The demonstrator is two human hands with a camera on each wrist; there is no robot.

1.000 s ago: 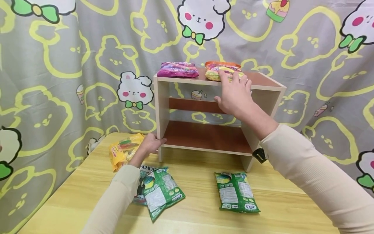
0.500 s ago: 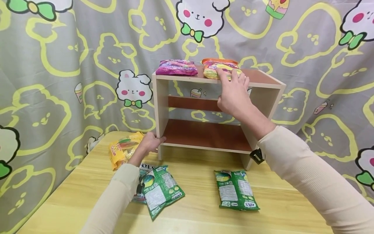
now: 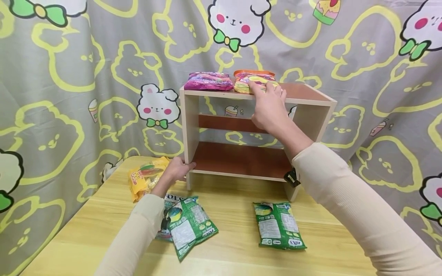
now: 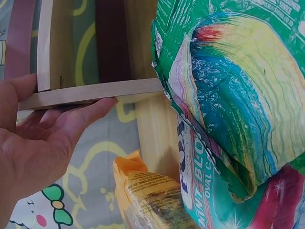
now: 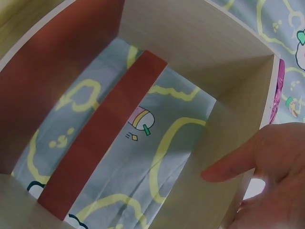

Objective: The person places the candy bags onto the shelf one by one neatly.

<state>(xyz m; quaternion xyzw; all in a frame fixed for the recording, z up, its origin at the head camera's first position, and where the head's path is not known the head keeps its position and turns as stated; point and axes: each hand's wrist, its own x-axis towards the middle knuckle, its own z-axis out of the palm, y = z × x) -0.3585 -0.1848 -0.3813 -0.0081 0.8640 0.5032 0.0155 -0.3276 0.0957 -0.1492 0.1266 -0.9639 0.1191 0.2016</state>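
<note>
A small shelf unit (image 3: 241, 159) with light edges and reddish-brown boards stands on the table. My left hand (image 3: 177, 169) grips its left side panel low down; in the left wrist view the thumb lies on one face and the fingers (image 4: 95, 110) on the other. On top, my right hand (image 3: 271, 107) rests its outstretched fingertips on the front of an orange-and-yellow candy bag (image 3: 256, 78). The right thumb (image 5: 228, 167) hangs below the top board in the right wrist view. Just left of that bag lies a purple candy bag (image 3: 208, 81).
Left of the unit lies a yellow candy bag (image 3: 139, 184). A green bag (image 3: 193, 226) overlaps a teal bag (image 3: 165, 230) in front of it, and another green bag (image 3: 279, 226) lies front right. A patterned curtain (image 3: 103, 76) hangs close behind.
The orange-and-yellow bag has slid left along the top, closer to the purple bag, with my right hand moving along with it. My left hand stays on the side panel.
</note>
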